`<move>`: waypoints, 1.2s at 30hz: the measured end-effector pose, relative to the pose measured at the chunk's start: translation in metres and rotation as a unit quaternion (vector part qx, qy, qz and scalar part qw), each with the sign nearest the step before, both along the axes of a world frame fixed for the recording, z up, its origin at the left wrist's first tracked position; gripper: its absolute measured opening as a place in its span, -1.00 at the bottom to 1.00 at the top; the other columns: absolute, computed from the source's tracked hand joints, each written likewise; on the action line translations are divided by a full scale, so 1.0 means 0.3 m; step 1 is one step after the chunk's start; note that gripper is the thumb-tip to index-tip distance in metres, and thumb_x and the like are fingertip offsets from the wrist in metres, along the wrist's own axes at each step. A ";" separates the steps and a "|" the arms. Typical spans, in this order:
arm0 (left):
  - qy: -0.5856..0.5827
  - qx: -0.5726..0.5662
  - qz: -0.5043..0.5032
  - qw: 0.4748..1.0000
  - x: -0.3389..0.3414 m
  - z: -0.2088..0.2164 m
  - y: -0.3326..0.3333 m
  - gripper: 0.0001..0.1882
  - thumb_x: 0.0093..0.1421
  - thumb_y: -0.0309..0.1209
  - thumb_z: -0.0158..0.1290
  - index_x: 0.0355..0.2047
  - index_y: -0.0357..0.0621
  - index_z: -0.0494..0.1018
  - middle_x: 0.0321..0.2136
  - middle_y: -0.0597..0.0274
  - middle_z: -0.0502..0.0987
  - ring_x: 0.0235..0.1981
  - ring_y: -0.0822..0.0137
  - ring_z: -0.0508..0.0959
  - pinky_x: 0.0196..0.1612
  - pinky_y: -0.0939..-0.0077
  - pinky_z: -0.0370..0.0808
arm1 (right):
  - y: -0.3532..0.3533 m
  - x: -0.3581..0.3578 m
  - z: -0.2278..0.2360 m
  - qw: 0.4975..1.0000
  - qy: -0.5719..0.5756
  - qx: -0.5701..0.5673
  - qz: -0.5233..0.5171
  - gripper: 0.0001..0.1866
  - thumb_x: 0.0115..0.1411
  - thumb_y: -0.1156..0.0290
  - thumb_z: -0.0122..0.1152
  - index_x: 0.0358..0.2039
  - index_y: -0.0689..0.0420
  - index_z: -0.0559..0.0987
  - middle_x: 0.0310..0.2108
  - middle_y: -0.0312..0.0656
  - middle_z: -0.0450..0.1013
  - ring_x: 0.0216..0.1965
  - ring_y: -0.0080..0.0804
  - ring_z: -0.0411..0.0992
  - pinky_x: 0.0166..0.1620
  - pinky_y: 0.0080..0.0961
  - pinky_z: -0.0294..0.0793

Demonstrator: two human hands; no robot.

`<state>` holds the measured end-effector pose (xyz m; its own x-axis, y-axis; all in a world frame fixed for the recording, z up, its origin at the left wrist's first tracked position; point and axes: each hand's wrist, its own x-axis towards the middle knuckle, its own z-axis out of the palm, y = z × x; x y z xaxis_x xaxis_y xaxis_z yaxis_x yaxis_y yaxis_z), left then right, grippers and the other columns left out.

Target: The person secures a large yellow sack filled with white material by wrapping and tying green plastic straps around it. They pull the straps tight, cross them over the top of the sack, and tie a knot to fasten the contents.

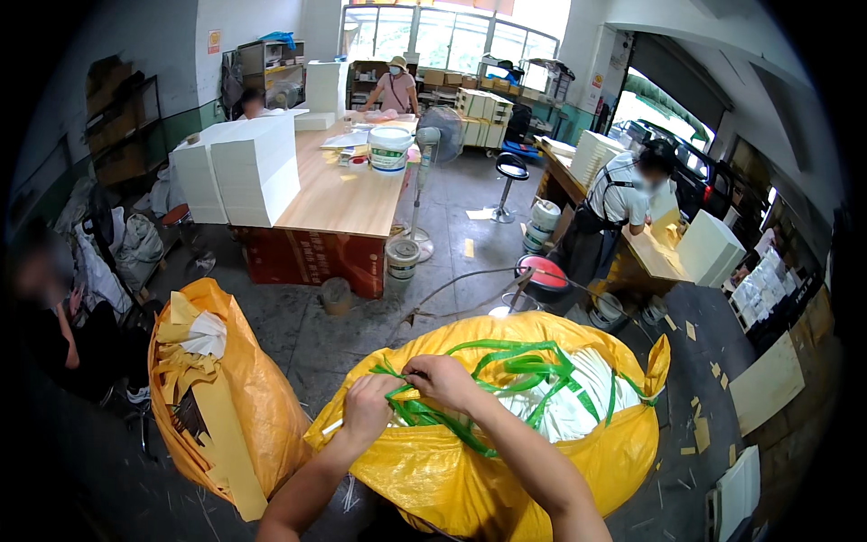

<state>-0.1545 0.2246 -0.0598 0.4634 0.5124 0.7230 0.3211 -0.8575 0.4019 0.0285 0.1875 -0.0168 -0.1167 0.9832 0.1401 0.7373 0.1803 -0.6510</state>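
A large yellow woven sack [415, 474] lies in front of me, its open mouth full of white paper strips [587, 397]. Green plastic twine [519, 348] runs loosely across the mouth. At the sack's left end, my left hand [367, 408] is closed on the twine. Close beside it, my right hand [437, 378] pinches the same green twine, fingers bent. Another strand circles a gathered yellow corner [659, 366] at the right end. A thin white strip [332, 425] sticks out beside my left hand.
An orange sack [262, 388] of cardboard scraps stands at my left. Beyond are a red-topped stool [545, 273], a wooden table [348, 200] with white paper stacks [239, 172], and a standing fan [442, 135]. A co-worker [623, 194] bends over a bench at right; others sit or stand around.
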 end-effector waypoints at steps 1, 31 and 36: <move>-0.021 -0.025 0.012 0.999 0.009 -0.014 0.001 -0.85 -0.03 -0.47 0.22 -0.38 -0.11 0.59 -0.44 0.19 0.60 -0.37 0.10 0.60 -0.24 0.25 0.48 | -0.008 -0.001 -0.004 1.000 -0.011 0.016 0.002 -0.79 0.17 0.36 0.17 -0.21 0.14 0.61 -0.32 -0.01 0.55 -0.25 0.01 0.52 -0.16 -0.20 0.50; -0.085 -0.757 -0.289 0.580 0.044 0.051 0.156 -0.71 0.32 -0.52 -0.03 0.03 -0.31 0.45 -0.03 0.14 0.56 -0.02 0.33 0.57 0.08 0.43 0.50 | -0.266 -0.059 -0.057 0.960 -0.050 0.208 -0.183 -0.80 0.16 0.36 0.24 -0.24 0.19 0.55 -0.26 -0.06 0.50 -0.26 -0.08 0.50 -0.24 -0.29 0.48; -0.124 -0.763 -0.321 0.547 0.062 -0.013 0.172 -0.65 0.35 -0.49 -0.04 0.12 -0.31 0.38 0.02 0.11 0.53 -0.02 0.28 0.58 0.09 0.41 0.50 | -0.174 -0.071 -0.093 0.954 0.105 0.124 -0.254 -0.74 0.21 0.25 0.23 -0.26 0.21 0.57 -0.36 0.02 0.50 -0.32 0.06 0.50 -0.25 -0.14 0.48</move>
<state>-0.1360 0.2763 -0.0639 0.8865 0.3961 -0.2393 -0.0756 0.6341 0.7695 0.0071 0.1353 -0.0448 0.4218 0.8395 0.3425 0.6280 0.0019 -0.7782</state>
